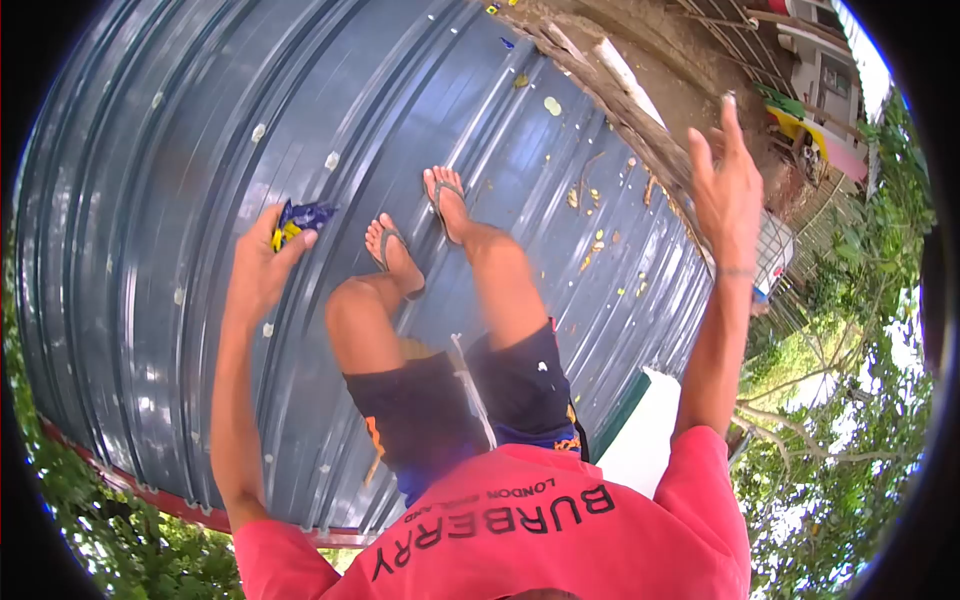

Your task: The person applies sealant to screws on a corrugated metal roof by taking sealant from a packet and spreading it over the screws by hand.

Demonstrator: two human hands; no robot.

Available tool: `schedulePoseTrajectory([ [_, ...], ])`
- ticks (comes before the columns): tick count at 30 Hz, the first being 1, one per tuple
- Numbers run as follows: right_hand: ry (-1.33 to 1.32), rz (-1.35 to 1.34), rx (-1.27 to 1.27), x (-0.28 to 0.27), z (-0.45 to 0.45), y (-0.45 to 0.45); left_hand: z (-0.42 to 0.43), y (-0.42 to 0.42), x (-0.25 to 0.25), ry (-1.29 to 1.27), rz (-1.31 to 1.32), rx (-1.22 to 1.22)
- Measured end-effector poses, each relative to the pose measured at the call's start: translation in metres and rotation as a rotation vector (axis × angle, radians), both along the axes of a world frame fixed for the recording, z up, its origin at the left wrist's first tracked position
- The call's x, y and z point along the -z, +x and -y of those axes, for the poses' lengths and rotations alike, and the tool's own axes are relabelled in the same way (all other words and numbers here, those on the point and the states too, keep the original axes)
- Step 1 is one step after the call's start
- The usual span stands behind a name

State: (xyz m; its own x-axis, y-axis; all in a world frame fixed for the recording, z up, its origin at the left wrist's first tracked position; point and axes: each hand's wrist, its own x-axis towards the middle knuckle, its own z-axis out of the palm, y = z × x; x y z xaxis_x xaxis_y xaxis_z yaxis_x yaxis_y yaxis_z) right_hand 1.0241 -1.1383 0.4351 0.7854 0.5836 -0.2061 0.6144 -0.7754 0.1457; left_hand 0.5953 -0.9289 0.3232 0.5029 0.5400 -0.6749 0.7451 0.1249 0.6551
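Note:
My left hand [262,262] is closed around a crumpled blue and yellow plastic wrapper [308,216], held between thumb and fingers above the ribbed metal roof [200,120]. My right hand [728,195] is raised on the other side, near the roof's edge in the picture. Its fingers are stretched out and nothing shows in them. Between the hands, my two feet in flip-flops [442,208] rest on the roof sheets, with the knees bent.
Dry leaves [590,245] and small pale spots are scattered over the roof. Along its edge lie a brown beam [640,135] and a white pipe [628,78], with dirt ground and a building beyond. A white panel [645,425] with a green edge is beside my leg. Trees [850,400] stand close on the right.

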Motion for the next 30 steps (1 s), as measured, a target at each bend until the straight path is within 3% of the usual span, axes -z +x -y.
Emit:
schedulePoseTrajectory([
  [6,0.303,-0.077,0.052,0.011,0.001,0.001,0.057,-0.058,-0.081,-0.232,-0.121,-0.063],
  [12,0.388,-0.115,0.122,0.008,0.001,-0.003,0.13,-0.197,-0.123,-0.366,-0.273,-0.281],
  [14,0.489,-0.126,0.163,0.013,0.006,-0.006,0.153,-0.246,-0.14,-0.347,-0.274,-0.226],
  [15,0.539,-0.112,0.175,0.016,0.005,-0.006,0.163,-0.25,-0.158,-0.347,-0.261,-0.303],
  [17,0.629,-0.111,0.214,0.019,0.006,-0.009,0.166,-0.246,-0.19,-0.324,-0.305,-0.147],
  [19,0.661,-0.174,0.212,0.018,0.007,-0.008,0.166,-0.251,-0.192,-0.228,-0.344,-0.066],
  [22,0.834,-0.326,0.173,0.012,0.015,-0.006,0.16,-0.196,-0.209,-0.065,-0.285,0.034],
  [23,0.877,-0.4,0.182,0.004,0.024,-0.007,0.162,-0.177,-0.21,-0.056,-0.239,-0.052],
  [25,1.174,-0.407,0.174,-0.008,0.043,-0.013,0.165,-0.122,-0.235,-0.01,-0.241,0.061],
  [28,1.336,-0.328,0.206,-0.047,0.149,-0.049,0.212,-0.097,-0.256,-0.064,-0.141,-0.23],
  [30,1.297,-0.527,0.446,-0.046,0.241,-0.092,0.233,-0.14,-0.258,-0.09,-0.182,-0.16],
])
